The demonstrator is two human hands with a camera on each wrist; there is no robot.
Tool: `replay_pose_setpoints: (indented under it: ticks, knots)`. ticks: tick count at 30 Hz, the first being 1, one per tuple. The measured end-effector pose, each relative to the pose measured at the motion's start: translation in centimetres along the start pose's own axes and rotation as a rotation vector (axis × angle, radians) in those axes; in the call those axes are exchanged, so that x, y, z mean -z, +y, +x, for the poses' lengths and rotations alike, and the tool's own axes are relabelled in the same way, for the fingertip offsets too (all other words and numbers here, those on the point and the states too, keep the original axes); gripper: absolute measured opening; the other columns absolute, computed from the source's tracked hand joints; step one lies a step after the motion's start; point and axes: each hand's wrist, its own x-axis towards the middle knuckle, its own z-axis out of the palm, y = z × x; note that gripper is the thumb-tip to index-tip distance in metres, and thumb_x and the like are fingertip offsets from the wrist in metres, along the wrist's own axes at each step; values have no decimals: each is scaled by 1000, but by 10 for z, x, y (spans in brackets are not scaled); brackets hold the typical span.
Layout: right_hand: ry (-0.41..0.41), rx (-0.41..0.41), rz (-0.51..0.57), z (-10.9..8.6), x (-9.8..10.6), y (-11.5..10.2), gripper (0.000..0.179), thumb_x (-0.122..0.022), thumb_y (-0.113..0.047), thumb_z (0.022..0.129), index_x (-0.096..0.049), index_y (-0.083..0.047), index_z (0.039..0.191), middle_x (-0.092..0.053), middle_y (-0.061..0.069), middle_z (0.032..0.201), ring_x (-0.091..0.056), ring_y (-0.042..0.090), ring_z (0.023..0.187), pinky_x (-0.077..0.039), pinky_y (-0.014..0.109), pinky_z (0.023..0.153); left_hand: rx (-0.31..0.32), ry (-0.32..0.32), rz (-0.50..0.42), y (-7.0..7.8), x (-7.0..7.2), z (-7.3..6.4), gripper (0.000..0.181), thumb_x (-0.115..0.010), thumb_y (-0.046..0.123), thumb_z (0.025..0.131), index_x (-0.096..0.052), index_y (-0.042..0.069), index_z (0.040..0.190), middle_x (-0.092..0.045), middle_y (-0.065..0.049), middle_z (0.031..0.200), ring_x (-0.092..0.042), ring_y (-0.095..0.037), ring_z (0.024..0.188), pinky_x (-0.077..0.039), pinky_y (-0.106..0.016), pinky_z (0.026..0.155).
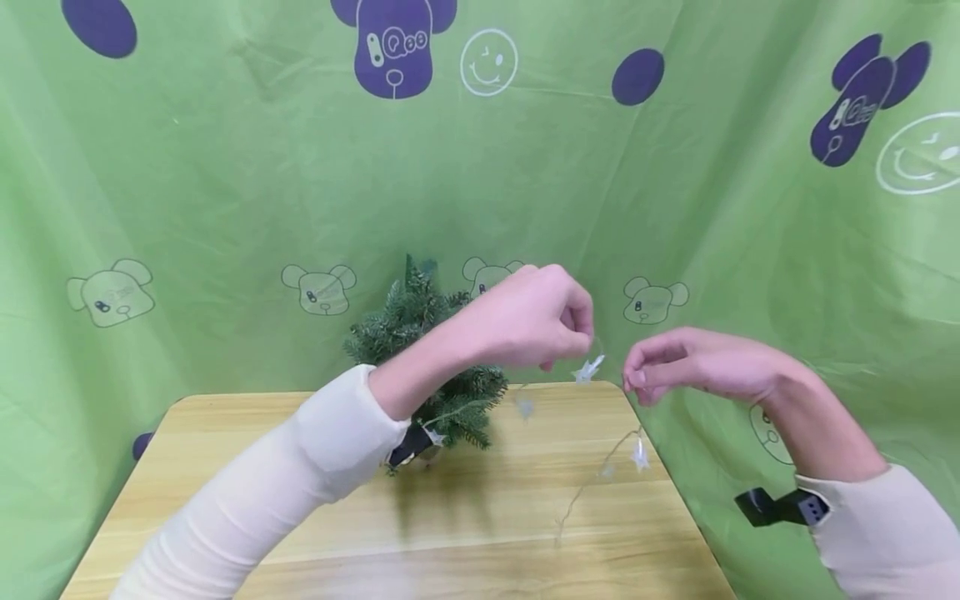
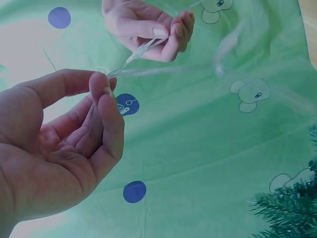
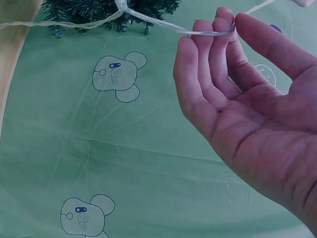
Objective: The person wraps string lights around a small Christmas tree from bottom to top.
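A string of star-shaped fairy lights hangs about both hands, raised above the table. My left hand pinches its clear wire between thumb and fingertips, as the left wrist view shows. To the right, my right hand pinches another stretch of the wire between thumb and fingers. One star light dangles below the right hand, with the wire trailing down toward the table. Behind the left forearm stands a small green artificial Christmas tree, partly hidden; another star hangs near its lower branches.
The wooden table spans the lower middle. A green curtain with purple and white bear prints hangs behind and around it. Black straps with small devices sit at the wrists.
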Motion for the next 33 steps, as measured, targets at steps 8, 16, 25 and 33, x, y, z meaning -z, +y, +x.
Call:
replay_pose_setpoints:
  ticks: [8, 16, 25, 33]
  knots:
    - [-9, 64, 69, -1, 2, 3, 19, -50, -12, 104, -62, 0, 113, -65, 18, 105, -64, 32, 102, -52, 37, 94, -25, 113, 9, 3, 6, 11, 12, -68, 12, 91, -72, 19, 82, -72, 7, 72, -64, -11, 55, -53, -22, 52]
    - [-4, 62, 104, -2, 2, 5, 21, -49, -12, 105, -60, 2, 116, -65, 18, 110, -64, 30, 105, -52, 37, 98, 21, 251, -42, -5, 9, 23, 8, -70, 14, 92, -77, 17, 93, -76, 4, 85, -66, -9, 61, -54, -23, 53]
    - [-11, 106, 133, 0, 1, 8, 20, -48, -9, 105, -58, 4, 116, -64, 21, 108, -63, 30, 104, -52, 37, 100, 111, 258, -168, -19, 9, 35, 9, -70, 17, 94, -77, 17, 100, -76, 4, 93, -70, -12, 76, -45, -20, 48]
    - [13, 50, 140, -1, 0, 13, 21, -52, -12, 104, -59, 4, 116, -65, 22, 113, -64, 32, 106, -52, 36, 99, 147, 266, -165, -37, -11, 57, 4, -73, 17, 92, -75, 13, 92, -75, 1, 86, -63, -11, 69, -49, -22, 56]
